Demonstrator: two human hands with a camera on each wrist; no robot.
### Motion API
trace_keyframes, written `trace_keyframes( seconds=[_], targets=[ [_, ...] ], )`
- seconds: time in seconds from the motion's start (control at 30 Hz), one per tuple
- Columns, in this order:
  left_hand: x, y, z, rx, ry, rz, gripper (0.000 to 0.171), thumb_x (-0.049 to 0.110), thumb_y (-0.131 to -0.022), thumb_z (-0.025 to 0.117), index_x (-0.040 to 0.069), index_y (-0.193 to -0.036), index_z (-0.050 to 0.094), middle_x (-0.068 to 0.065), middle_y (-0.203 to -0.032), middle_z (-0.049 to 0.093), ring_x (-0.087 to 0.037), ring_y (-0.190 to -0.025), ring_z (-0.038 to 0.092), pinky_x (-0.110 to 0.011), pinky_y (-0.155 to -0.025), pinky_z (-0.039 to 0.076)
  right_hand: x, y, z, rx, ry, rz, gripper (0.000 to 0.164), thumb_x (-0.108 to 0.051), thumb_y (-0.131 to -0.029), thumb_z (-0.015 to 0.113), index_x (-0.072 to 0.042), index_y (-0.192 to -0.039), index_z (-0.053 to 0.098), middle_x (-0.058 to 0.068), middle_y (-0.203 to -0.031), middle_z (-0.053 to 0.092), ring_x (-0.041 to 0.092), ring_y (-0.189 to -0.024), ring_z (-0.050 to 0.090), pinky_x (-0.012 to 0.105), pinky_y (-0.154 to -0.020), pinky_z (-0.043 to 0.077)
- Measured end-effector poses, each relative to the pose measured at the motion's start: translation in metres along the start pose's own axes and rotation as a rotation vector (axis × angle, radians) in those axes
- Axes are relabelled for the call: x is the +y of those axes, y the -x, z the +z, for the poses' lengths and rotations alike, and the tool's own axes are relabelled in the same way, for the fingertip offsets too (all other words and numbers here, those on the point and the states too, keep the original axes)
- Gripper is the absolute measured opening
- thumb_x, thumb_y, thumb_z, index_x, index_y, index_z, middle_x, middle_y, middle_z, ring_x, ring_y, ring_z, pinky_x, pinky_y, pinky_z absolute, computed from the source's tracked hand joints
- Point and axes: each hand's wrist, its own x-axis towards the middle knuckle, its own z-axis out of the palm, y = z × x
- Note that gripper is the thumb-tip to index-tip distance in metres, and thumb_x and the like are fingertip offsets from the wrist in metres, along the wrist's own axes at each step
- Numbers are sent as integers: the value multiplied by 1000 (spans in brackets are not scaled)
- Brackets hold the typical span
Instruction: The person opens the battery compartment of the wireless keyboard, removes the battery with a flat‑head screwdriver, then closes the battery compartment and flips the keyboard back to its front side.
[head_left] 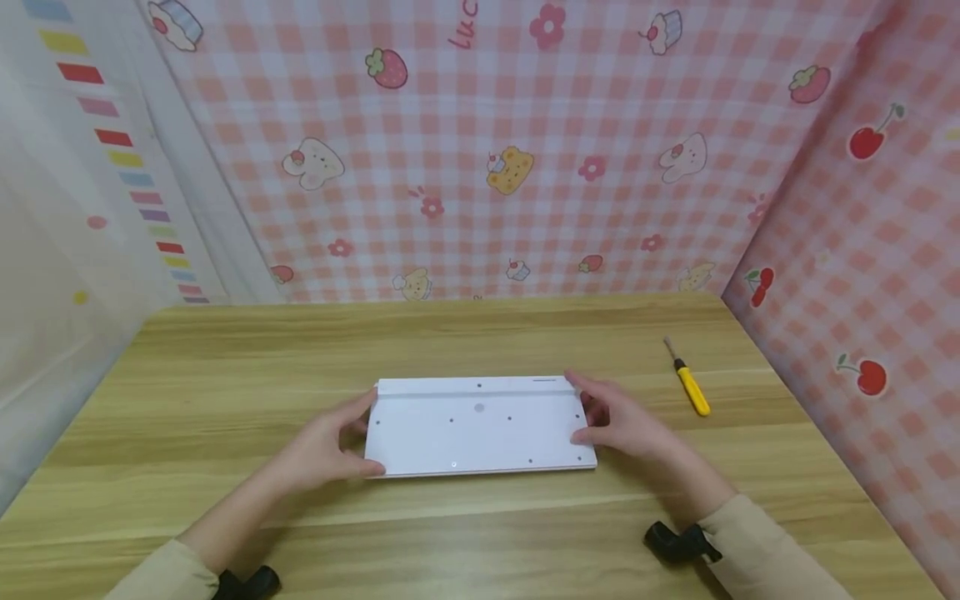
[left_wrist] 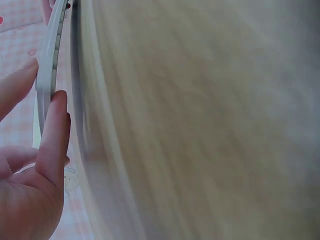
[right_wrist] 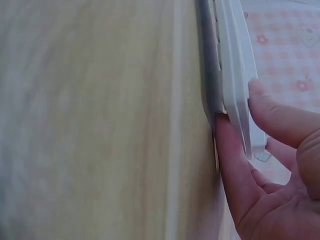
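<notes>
A white keyboard (head_left: 487,437) is held with its underside up over the middle of the table; small dark screw holes dot that face. Its left end is gripped by my left hand (head_left: 327,443), thumb at the near corner and fingers at the far one. My right hand (head_left: 628,419) grips the other end, thumb on the underside. In the left wrist view, the keyboard's edge (left_wrist: 47,65) shows between thumb and fingers, with keys facing the table. The right wrist view has the keyboard (right_wrist: 235,65) pinched likewise, a fingertip beneath it.
On the wooden table (head_left: 225,350), a screwdriver (head_left: 692,387) with a yellow handle lies to the right, beyond my right hand. Pink checked cloth (head_left: 465,225) hangs behind the far edge and along the right side. Paler cloth (head_left: 67,250) hangs at the left.
</notes>
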Motion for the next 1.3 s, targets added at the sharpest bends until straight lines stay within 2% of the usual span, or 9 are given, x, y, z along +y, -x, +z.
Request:
trace_keyframes(
  seconds=[0.27, 0.4, 0.53, 0.67, 0.87, 1.03, 1.3],
  targets=[
    [-5, 3, -2, -8, 56, -2, 100, 11, -72, 89, -13, -148, 30, -31, -141, 45, -34, -105, 60, -29, -69, 58, -7, -1, 4, 11, 10, -3, 82, -16, -83, 81, 3, -150, 37, 10, -104, 53, 18, -84, 53, 27, -74, 48],
    [-7, 4, -4, -17, 67, -15, 100, 9, -73, 89, -13, -149, 28, -32, -139, 46, -32, -102, 60, -30, -68, 59, -10, -2, 6, 17, 14, 6, 83, -15, -82, 82, 2, -150, 37, 9, -103, 54, 19, -84, 52, 28, -75, 47],
    [-8, 4, -6, -35, 101, -37, 100, 8, -74, 88, -12, -149, 26, -31, -132, 50, -28, -98, 63, -29, -74, 59, -10, -4, 8, 28, 34, 10, 84, -15, -81, 83, 1, -150, 38, 8, -103, 54, 17, -84, 54, 28, -76, 47],
    [-9, 4, -9, -43, 119, -27, 99, 5, -74, 87, -14, -149, 25, -29, -125, 53, -29, -101, 63, -30, -82, 57, -9, -5, 10, 36, 35, -4, 85, -14, -80, 84, 1, -149, 38, 8, -101, 56, 17, -83, 54, 28, -76, 48],
    [-14, 4, -10, -47, 78, -14, 98, 6, -73, 88, -14, -148, 27, -27, -132, 50, -34, -112, 56, -30, -93, 52, -9, -7, 11, 39, 6, -25, 84, -12, -79, 84, 3, -148, 39, 9, -100, 55, 19, -84, 54, 28, -75, 50],
    [-15, 3, -10, -52, 60, -14, 99, 7, -73, 88, -14, -148, 28, -29, -138, 46, -35, -114, 54, -29, -94, 51, -9, -8, 11, 32, 1, -20, 83, -12, -79, 84, 3, -148, 40, 10, -102, 54, 21, -89, 53, 29, -76, 51],
    [-12, 1, -10, -64, -20, 4, 98, 10, -72, 89, -17, -146, 30, -33, -145, 36, -37, -117, 53, -35, -96, 50, -10, -10, 12, 13, 42, 14, 83, -14, -81, 83, -1, -150, 39, 11, -106, 54, 23, -94, 52, 31, -79, 50]
  ],
)
